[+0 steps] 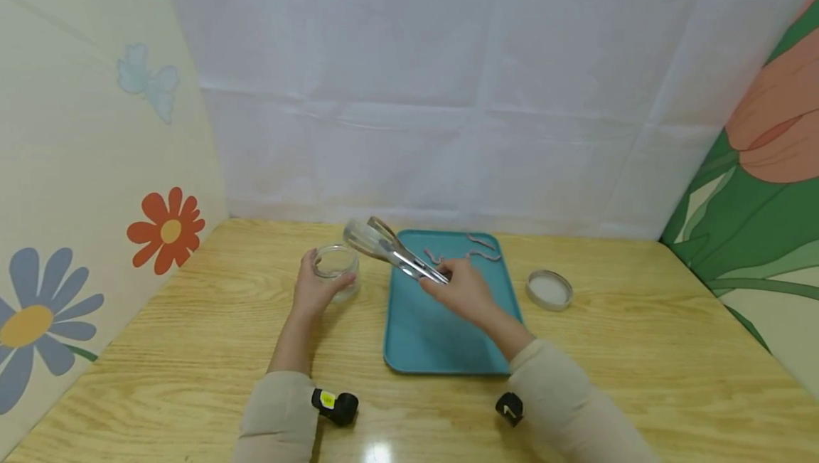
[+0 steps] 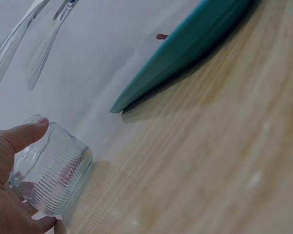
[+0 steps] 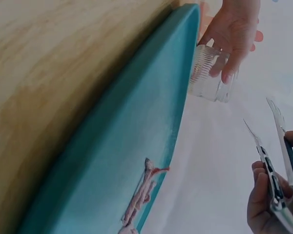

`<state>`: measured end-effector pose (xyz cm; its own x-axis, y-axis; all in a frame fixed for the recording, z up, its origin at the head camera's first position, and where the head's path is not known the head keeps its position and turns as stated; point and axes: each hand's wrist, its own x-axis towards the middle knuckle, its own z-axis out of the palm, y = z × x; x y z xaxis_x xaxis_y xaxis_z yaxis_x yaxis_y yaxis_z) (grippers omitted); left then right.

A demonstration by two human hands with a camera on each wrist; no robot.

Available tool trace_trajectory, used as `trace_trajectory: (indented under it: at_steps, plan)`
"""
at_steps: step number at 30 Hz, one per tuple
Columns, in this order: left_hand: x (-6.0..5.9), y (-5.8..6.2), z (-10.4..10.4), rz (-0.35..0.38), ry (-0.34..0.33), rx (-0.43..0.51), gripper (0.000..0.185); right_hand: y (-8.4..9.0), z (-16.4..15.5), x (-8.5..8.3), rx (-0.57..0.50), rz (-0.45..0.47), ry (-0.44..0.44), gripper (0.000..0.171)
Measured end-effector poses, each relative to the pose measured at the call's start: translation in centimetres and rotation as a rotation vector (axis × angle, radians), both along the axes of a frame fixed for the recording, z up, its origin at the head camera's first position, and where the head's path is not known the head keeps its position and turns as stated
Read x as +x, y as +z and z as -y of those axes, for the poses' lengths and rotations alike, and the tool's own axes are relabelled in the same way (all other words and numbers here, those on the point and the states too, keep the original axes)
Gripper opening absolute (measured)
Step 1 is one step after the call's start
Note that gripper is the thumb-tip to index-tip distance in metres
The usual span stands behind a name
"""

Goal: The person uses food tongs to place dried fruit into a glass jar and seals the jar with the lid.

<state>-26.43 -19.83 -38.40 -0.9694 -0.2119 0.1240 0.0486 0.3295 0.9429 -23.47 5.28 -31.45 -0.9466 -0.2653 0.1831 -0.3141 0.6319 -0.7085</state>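
Observation:
A clear, ribbed glass jar stands uncovered on the table, and my left hand grips it round the side. Through its wall, in the left wrist view, something small and reddish shows near the bottom. My right hand holds metal tongs in the air over the tray's left edge. Their broad ends stand apart, pointing towards the jar, with nothing visible between them. Below lies a teal tray with several thin, pinkish, worm-like strips at its far end.
To the right of the tray a round lid lies on the wooden table. A white cloth hangs behind the table, and flower-printed panels stand at both sides. Both wrists carry small black cameras.

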Motion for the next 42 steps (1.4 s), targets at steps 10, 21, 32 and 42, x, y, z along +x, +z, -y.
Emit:
trace_trajectory:
  at_steps: [10,21,32,42]
  plan:
    - [0.2,0.0,-0.1,0.003,-0.011,0.029,0.092,1.7,-2.5,-0.3,0.045,-0.064,-0.083,0.021]
    - [0.3,0.0,0.1,0.025,-0.019,0.047,0.095,3.2,-5.4,-0.6,0.089,-0.039,-0.107,0.028]
    - [0.1,0.1,0.0,0.019,-0.018,0.038,0.094,3.2,-8.9,-0.6,0.179,-0.088,-0.111,0.03]
    - [0.1,0.2,0.0,0.026,-0.018,0.029,0.094,2.4,-11.3,-0.4,0.253,-0.13,-0.097,0.028]
